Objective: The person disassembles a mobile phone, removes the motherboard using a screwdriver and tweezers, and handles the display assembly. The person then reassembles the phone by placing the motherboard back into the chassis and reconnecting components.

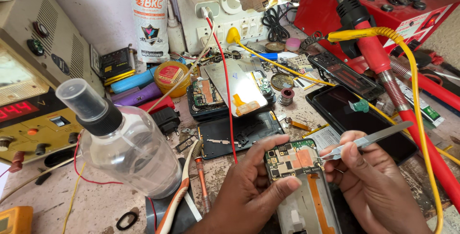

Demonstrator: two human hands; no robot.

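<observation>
Nearest the lens, a clear plastic bottle with a black collar stands at the left of the cluttered table. Right of it, the left hand wraps around an opened phone, thumb across its frame. Further right, the right hand pinches metal tweezers, tips touching the phone's circuit board.

Two bare hands — left hand, right hand — no sleeves, short plain nails
</observation>
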